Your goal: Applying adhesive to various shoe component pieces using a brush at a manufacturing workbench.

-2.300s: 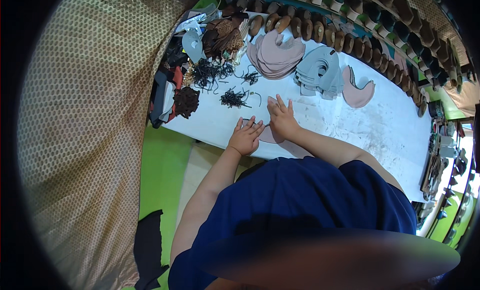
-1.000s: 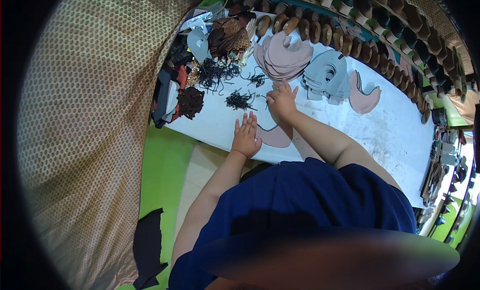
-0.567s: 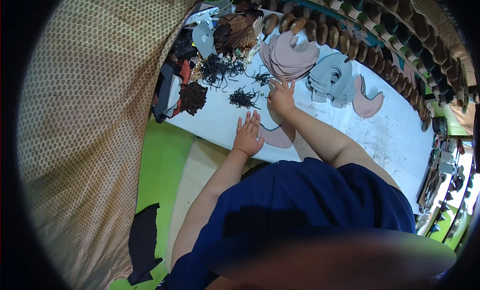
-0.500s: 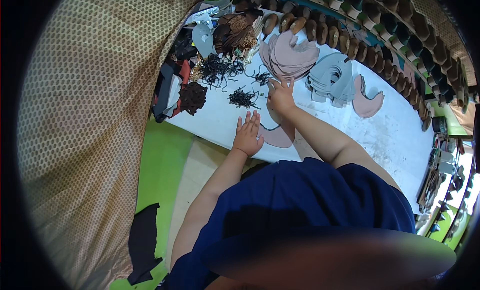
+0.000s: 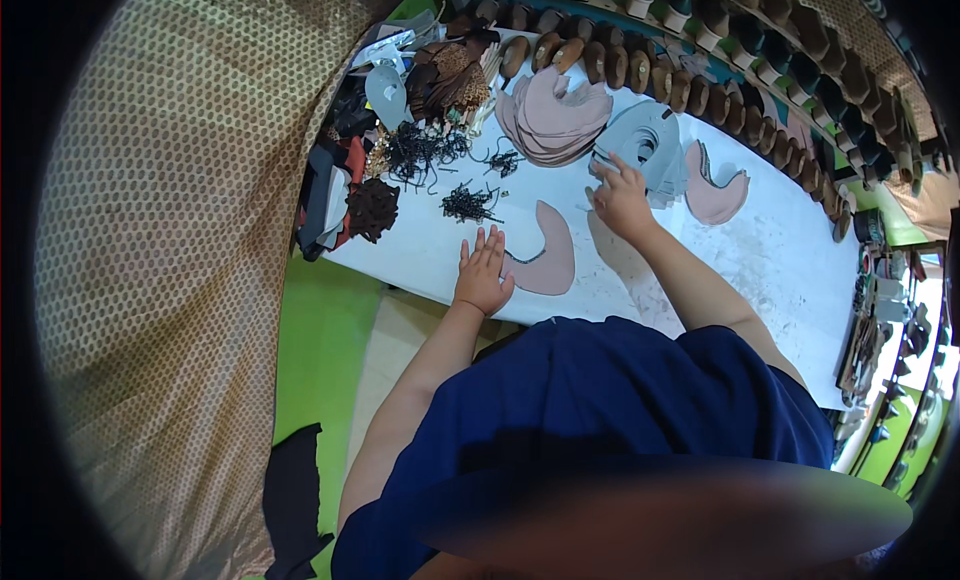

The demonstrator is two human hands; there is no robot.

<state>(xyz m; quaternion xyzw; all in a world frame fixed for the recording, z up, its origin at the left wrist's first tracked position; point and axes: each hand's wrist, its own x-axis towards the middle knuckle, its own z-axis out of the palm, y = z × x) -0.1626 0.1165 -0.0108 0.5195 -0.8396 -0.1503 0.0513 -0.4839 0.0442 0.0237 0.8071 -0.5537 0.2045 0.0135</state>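
A single pink crescent-shaped piece point(image 5: 555, 265) with a dark inner edge lies on the white table near its front. My left hand point(image 5: 484, 272) rests flat at its left end, fingers stretched out. Off to the right, my right hand point(image 5: 622, 202) reaches to the lower left edge of a stack of grey curved pieces point(image 5: 640, 130). Its fingers are spread, and nothing shows in them; whether they touch the stack I cannot tell. Beyond lies a stack of pink curved pieces point(image 5: 550, 115). Another pink piece point(image 5: 718, 202) is right of the grey stack.
Small black strips point(image 5: 466, 202) lie just beyond my left hand, with a larger black heap point(image 5: 415, 152) behind. Brown material point(image 5: 374, 210) and scraps crowd the table's left end. Wooden shoe lasts point(image 5: 640, 72) line the back edge, below shelves of shoes point(image 5: 745, 35). A patterned curtain point(image 5: 190, 260) hangs left.
My right hand has moved right, from beside the pink stack to the grey stack, uncovering the single pink piece. My left hand stays by that piece. The view has shifted slightly.
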